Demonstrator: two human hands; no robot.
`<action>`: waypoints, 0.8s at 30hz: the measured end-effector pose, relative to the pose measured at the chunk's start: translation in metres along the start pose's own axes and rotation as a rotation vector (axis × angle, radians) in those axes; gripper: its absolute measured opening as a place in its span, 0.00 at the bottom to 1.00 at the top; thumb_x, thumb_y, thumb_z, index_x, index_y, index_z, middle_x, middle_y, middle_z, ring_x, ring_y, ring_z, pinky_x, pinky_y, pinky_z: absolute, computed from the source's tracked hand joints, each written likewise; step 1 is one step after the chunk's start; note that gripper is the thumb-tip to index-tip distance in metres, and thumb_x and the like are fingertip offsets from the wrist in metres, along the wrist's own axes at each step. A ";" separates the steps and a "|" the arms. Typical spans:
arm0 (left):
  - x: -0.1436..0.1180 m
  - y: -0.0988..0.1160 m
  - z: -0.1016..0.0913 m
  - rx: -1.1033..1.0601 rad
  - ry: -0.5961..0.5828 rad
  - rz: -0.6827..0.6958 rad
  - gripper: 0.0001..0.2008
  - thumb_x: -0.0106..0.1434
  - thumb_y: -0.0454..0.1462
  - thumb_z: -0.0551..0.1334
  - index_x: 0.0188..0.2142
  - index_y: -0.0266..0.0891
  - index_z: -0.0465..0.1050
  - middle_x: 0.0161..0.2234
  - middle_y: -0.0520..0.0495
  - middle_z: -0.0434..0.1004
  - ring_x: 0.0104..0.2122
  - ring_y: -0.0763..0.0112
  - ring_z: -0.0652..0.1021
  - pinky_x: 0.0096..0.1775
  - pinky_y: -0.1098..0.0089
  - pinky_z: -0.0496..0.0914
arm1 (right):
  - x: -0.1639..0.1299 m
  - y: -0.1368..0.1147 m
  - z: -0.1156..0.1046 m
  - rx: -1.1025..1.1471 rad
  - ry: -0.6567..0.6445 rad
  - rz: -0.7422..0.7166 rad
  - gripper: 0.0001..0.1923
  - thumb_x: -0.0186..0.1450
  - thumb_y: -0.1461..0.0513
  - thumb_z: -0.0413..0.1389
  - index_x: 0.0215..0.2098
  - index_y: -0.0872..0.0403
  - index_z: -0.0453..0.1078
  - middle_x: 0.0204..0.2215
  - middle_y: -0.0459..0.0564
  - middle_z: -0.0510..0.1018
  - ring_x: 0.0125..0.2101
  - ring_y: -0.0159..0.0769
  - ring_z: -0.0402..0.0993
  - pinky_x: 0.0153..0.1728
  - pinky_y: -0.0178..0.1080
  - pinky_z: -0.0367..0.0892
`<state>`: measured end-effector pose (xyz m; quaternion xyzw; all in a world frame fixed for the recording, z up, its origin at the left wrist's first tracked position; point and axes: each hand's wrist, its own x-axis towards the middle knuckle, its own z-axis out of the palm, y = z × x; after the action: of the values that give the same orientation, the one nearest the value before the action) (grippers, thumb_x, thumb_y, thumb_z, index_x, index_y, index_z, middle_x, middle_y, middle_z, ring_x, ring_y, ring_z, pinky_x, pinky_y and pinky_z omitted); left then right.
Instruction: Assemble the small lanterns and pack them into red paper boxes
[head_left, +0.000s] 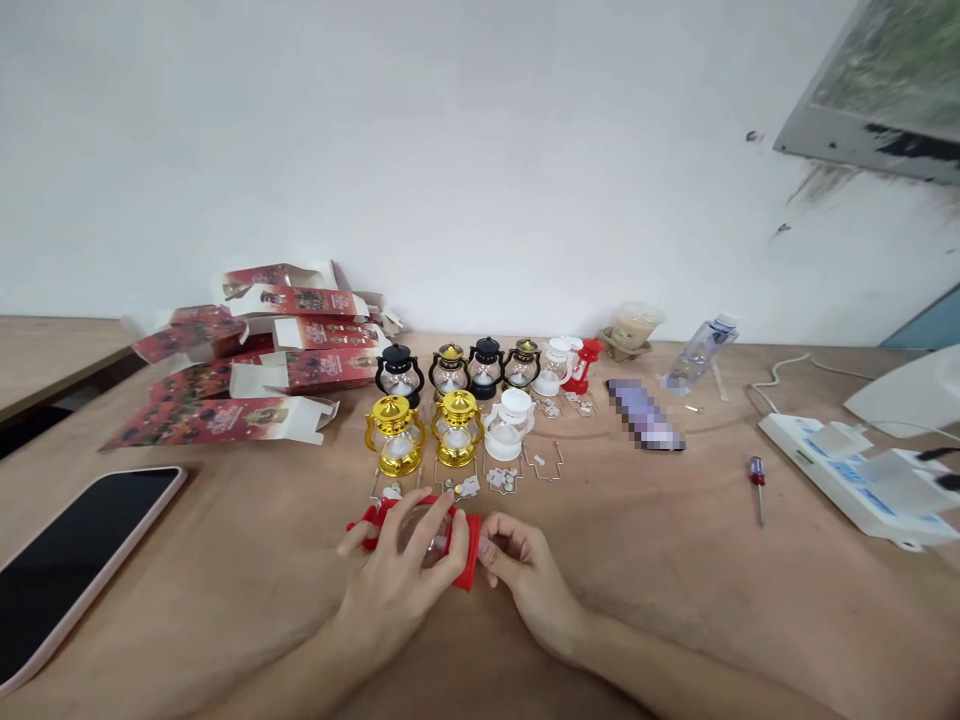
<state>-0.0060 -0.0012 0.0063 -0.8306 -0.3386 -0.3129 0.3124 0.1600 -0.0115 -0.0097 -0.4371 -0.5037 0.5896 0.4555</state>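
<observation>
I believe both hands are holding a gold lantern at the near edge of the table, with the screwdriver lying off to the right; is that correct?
Not quite: the head view shows the lantern in the left hand and right hand is red, not gold. The gold lanterns stand further back on the table. The screwdriver does lie off to the right.
</observation>
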 end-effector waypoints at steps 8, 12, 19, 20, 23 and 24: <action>-0.001 -0.006 0.003 -0.057 0.083 -0.050 0.13 0.60 0.28 0.56 0.41 0.44 0.71 0.40 0.44 0.72 0.43 0.61 0.75 0.43 0.62 0.64 | -0.001 0.000 0.003 0.034 -0.037 -0.062 0.23 0.58 0.44 0.56 0.24 0.55 0.61 0.17 0.38 0.61 0.18 0.23 0.54 0.21 0.30 0.53; -0.006 -0.014 0.006 -0.226 0.106 0.022 0.11 0.61 0.31 0.55 0.43 0.39 0.67 0.38 0.42 0.74 0.46 0.58 0.75 0.43 0.61 0.67 | -0.006 -0.001 0.001 -0.056 -0.006 -0.238 0.13 0.63 0.53 0.56 0.31 0.54 0.63 0.24 0.41 0.66 0.22 0.25 0.62 0.24 0.29 0.60; -0.010 -0.016 0.004 -0.406 0.130 -0.026 0.17 0.57 0.34 0.58 0.47 0.31 0.67 0.42 0.34 0.75 0.41 0.63 0.77 0.39 0.69 0.75 | -0.005 -0.011 -0.020 -0.563 0.119 -0.935 0.09 0.65 0.68 0.53 0.42 0.51 0.69 0.42 0.52 0.73 0.40 0.32 0.71 0.42 0.37 0.70; -0.010 -0.015 0.003 -0.414 0.135 -0.032 0.18 0.56 0.34 0.57 0.47 0.31 0.67 0.41 0.36 0.76 0.39 0.65 0.78 0.38 0.70 0.75 | -0.005 -0.012 -0.021 -0.597 0.120 -0.987 0.10 0.65 0.68 0.53 0.42 0.51 0.70 0.42 0.53 0.74 0.40 0.33 0.72 0.41 0.37 0.70; -0.006 -0.012 0.002 -0.460 0.143 -0.062 0.20 0.53 0.34 0.57 0.47 0.31 0.67 0.36 0.39 0.77 0.34 0.67 0.79 0.35 0.73 0.75 | -0.004 -0.016 -0.023 -0.646 0.101 -1.089 0.10 0.65 0.69 0.53 0.43 0.53 0.70 0.40 0.54 0.76 0.41 0.34 0.74 0.41 0.38 0.72; -0.005 -0.011 0.002 -0.485 0.143 -0.067 0.20 0.53 0.34 0.57 0.46 0.31 0.66 0.35 0.39 0.77 0.33 0.68 0.79 0.34 0.73 0.76 | -0.003 -0.016 -0.023 -0.658 0.092 -1.119 0.10 0.65 0.69 0.53 0.43 0.54 0.70 0.40 0.54 0.77 0.41 0.34 0.74 0.41 0.38 0.73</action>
<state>-0.0170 0.0045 0.0049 -0.8452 -0.2580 -0.4534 0.1165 0.1852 -0.0090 0.0039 -0.2503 -0.7895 0.0590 0.5573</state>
